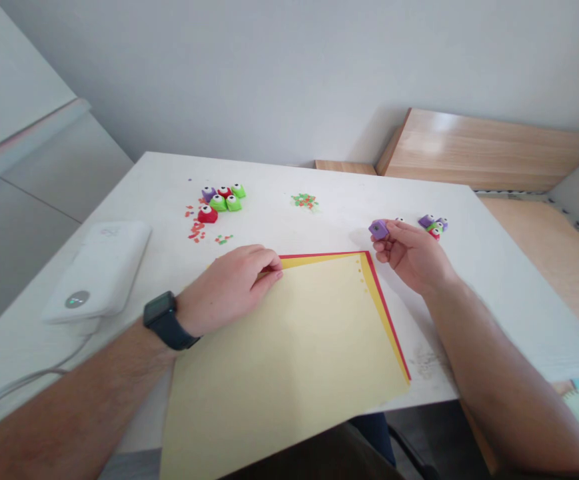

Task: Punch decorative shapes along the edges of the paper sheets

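My right hand (414, 257) grips a small purple craft punch (378, 230), its underside with a dark cut-out shape turned toward me. It is beside the top right corner of a paper stack, apart from the sheets. My left hand (239, 280), a dark watch on its wrist, pinches the top edge of the pale yellow sheet of paper (289, 360). Beneath that sheet show the edges of a deeper yellow sheet (380, 293) and a red sheet (390, 317). Several small punched marks (360, 271) run down near the pale sheet's top right corner.
Red, green and purple punches (224, 200) cluster at the back left, and more punches (434, 225) stand at the right. Orange bits (196, 231) and green-orange confetti (305, 201) lie on the white table (269, 177). A white cabled device (104, 267) sits left.
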Tool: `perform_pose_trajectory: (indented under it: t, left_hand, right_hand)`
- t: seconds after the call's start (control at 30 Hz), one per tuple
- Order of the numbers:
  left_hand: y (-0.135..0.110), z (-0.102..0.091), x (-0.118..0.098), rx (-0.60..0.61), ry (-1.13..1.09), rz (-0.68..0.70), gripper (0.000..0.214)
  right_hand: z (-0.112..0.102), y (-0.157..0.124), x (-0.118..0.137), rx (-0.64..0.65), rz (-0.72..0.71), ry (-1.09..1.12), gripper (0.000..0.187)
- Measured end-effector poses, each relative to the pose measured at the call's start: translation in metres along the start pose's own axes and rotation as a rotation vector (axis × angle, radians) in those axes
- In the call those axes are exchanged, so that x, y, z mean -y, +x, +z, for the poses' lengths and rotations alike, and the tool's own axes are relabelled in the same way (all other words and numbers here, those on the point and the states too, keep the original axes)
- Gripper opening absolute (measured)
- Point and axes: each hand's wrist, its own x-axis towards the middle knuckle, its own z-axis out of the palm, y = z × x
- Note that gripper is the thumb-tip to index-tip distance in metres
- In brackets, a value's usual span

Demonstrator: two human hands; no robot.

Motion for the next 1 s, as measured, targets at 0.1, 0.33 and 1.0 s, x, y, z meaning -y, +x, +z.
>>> perform_pose_trajectory:
  t: [0.1, 0.33, 1.0]
  left_hand:
    - [0.0, 0.0, 0.001, -0.001, -0.003, -0.002, 0.022]
    - [0.0, -0.001, 0.0, 0.003, -0.013, -0.011, 0.022]
    - [-0.001, 0.0, 0.0, -0.003, -0.006, -0.004, 0.02]
  right_hand:
    - [0.001, -0.001, 0.002, 0.016, 0.009, 0.012, 0.015]
    - [0.001, -0.002, 0.003, 0.063, 0.033, 0.064, 0.015]
    - [-0.055, 0.01, 0.003, -0.593, -0.393, -0.89, 0.034]
